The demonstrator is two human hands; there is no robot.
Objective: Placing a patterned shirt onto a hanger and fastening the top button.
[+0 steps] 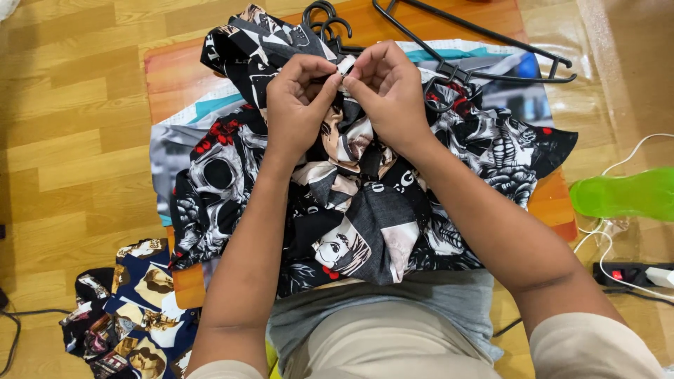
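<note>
A black, grey and tan printed shirt lies bunched in front of me, over another black shirt with skull and red rose prints. My left hand and my right hand meet at the top of the bunched shirt. Both pinch a small fold of its fabric between thumb and fingers, fingertips almost touching. What lies inside the pinch is hidden.
Black plastic hangers lie at the far edge of an orange mat on the wooden floor. A dark blue printed garment lies at lower left. A green plastic piece, white cables and a power strip are at right.
</note>
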